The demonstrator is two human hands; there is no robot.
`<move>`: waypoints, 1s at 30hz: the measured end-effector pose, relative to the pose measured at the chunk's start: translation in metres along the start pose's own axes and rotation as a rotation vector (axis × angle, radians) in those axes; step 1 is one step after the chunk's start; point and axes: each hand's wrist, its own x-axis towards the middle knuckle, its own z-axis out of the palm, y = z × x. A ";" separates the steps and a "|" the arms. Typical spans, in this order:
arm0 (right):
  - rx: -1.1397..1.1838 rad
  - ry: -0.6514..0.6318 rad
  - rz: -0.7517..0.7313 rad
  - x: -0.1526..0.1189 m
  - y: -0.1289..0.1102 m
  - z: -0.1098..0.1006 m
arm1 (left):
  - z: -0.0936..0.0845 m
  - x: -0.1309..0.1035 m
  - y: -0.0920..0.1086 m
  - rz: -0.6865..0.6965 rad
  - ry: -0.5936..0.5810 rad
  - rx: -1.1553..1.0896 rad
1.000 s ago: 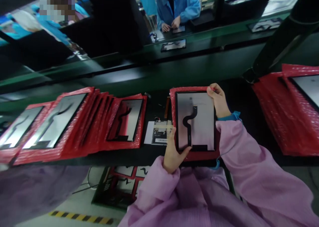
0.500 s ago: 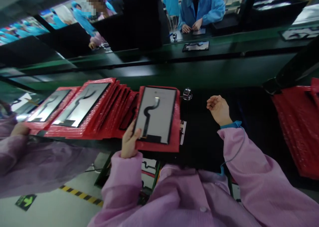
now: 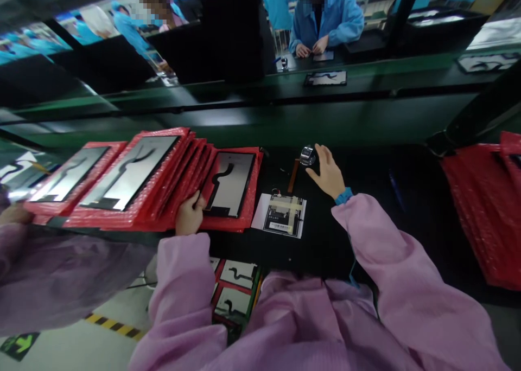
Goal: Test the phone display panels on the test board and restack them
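My left hand (image 3: 189,215) is closed at the left edge of a screen panel (image 3: 236,181) with a black flex cable. The panel lies on a red bubble-wrap bag (image 3: 250,200) beside a leaning stack of similar bags (image 3: 173,181). My right hand (image 3: 329,174), a blue band at its wrist, is open with fingers spread. Its fingertips are next to a small shiny metal object (image 3: 307,155), perhaps a tape dispenser; whether they touch it I cannot tell. A brown ribbon strip (image 3: 293,176) and a taped circuit part on white paper (image 3: 285,215) lie between my hands.
Red bags (image 3: 480,208) are stacked at the right, near a blue pen (image 3: 395,189). Below the bench edge, a crate holds more panels (image 3: 238,273). A neighbour's hand (image 3: 16,213) is at far left. A co-worker (image 3: 328,24) sits across the green partition (image 3: 345,113).
My left hand has moved left with the panel and its red bag, lowering them beside the stack. The circuit part is now uncovered. My right hand has moved left to the metal object and spread its fingers.
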 end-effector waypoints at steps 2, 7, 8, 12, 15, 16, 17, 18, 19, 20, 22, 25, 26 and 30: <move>-0.127 -0.054 -0.014 0.010 -0.006 0.004 | 0.004 -0.001 0.003 0.016 0.024 0.060; -0.179 -0.060 -0.010 0.023 -0.006 0.008 | 0.020 -0.034 0.007 0.141 0.232 0.123; -0.178 -0.049 -0.004 0.023 -0.005 0.009 | 0.023 -0.047 0.005 0.184 0.292 0.126; -0.186 -0.018 -0.003 0.021 -0.002 0.012 | 0.031 -0.095 -0.006 0.213 0.269 0.158; -0.194 -0.032 0.003 0.020 -0.002 0.013 | 0.034 -0.112 -0.016 0.167 0.108 0.220; -0.201 -0.042 0.013 0.020 -0.003 0.013 | 0.035 -0.112 -0.018 0.148 0.077 0.239; -0.211 -0.052 0.023 0.021 -0.004 0.013 | 0.035 -0.109 -0.019 0.127 0.061 0.253; -0.222 -0.062 0.030 0.021 -0.005 0.012 | 0.035 -0.106 -0.020 0.104 0.052 0.259; -0.228 -0.071 0.034 0.021 -0.006 0.011 | 0.035 -0.102 -0.020 0.083 0.044 0.258; -0.225 -0.073 0.036 0.021 -0.007 0.011 | 0.034 -0.097 -0.019 0.065 0.036 0.253; -0.188 -0.046 0.054 0.016 -0.009 0.009 | 0.031 -0.093 -0.017 0.045 0.036 0.246; -0.095 0.047 0.117 -0.005 -0.012 0.005 | 0.029 -0.101 -0.011 0.045 0.110 0.192; -0.071 0.058 0.123 -0.018 -0.014 0.002 | 0.029 -0.107 -0.009 0.055 0.152 0.161; -0.049 -0.016 0.069 -0.085 -0.022 -0.023 | 0.036 -0.142 0.007 0.197 0.356 0.053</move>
